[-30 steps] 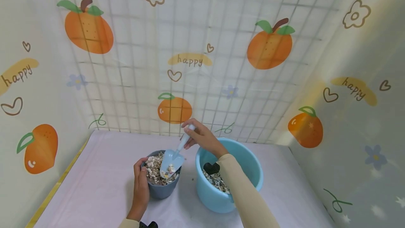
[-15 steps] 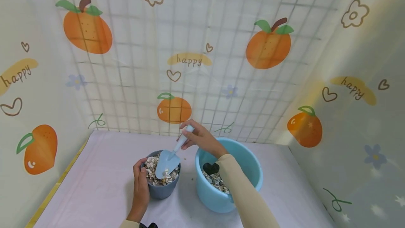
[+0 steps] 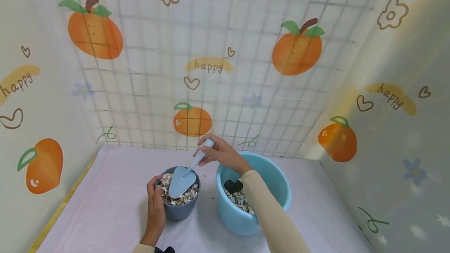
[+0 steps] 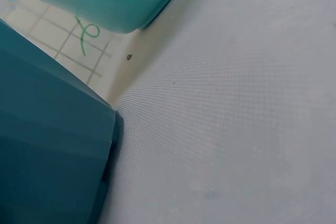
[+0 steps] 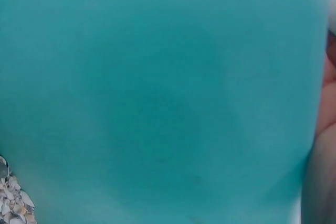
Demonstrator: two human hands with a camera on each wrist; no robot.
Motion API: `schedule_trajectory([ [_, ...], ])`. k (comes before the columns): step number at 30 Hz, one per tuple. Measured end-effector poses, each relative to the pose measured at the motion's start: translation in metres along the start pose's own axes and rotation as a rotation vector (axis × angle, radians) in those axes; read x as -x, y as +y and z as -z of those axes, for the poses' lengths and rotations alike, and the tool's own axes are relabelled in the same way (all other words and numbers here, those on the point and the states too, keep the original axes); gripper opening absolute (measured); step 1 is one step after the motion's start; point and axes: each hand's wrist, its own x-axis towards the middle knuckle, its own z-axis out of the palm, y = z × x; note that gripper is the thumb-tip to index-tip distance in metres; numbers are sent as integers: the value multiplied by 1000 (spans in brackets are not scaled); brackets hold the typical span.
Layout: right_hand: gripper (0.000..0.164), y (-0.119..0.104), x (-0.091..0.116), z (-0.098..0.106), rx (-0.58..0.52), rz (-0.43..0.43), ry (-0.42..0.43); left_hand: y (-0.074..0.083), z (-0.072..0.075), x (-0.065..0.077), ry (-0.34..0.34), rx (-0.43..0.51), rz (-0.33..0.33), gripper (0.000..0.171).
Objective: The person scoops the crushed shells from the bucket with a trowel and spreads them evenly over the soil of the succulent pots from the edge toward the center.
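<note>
My left hand (image 3: 156, 202) grips the side of a grey-blue flower pot (image 3: 179, 211), fingertips at its rim. White and tan shell-like gravel (image 3: 186, 197) fills the pot close to the top. Over it, my right hand (image 3: 222, 153) pinches the handle of a light blue hand trowel (image 3: 182, 182). The trowel's blade slants down and left, its back facing up, low over the gravel. In the left wrist view the pot (image 4: 47, 140) fills the left side. The right wrist view shows mostly bucket wall (image 5: 157, 98), with part of the hand at its right edge.
Right of the pot stands a larger turquoise bucket (image 3: 233, 221), holding similar gravel (image 3: 240, 201). The right forearm crosses its rim, and a black heart-shaped thing (image 3: 233, 186) shows at its mouth. A few crumbs dot the pale tabletop (image 3: 116, 194). Printed curtains (image 3: 246, 69) enclose the table.
The trowel has moved slightly left and tipped over, so its back now faces up and the gravel on its blade has gone into the pot. My left hand stays on the pot.
</note>
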Motion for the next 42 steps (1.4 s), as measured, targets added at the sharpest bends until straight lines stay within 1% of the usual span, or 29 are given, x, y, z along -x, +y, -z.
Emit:
schedule_trajectory([
  [4,34,-1,0,0,12,-1,3,1,-1,3,20,-6,-20,37],
  [9,32,-1,0,0,21,15,9,-3,-3,5,40,-18,-41,38],
  [16,29,-3,3,1,40,31,55,-4,-3,7,45,-32,-66,38],
  [22,25,-4,4,6,68,47,116,-2,-3,8,44,-27,-71,37],
  [26,26,-7,6,9,38,64,158,-2,-2,8,40,-25,-76,38],
  [34,28,-14,10,8,-7,74,182,-5,-2,7,38,-29,-60,39],
  [39,27,-16,11,10,14,83,203,-4,-3,7,40,-37,-63,38],
  [42,30,-16,12,11,19,86,220,-2,-2,8,39,-36,-70,37],
])
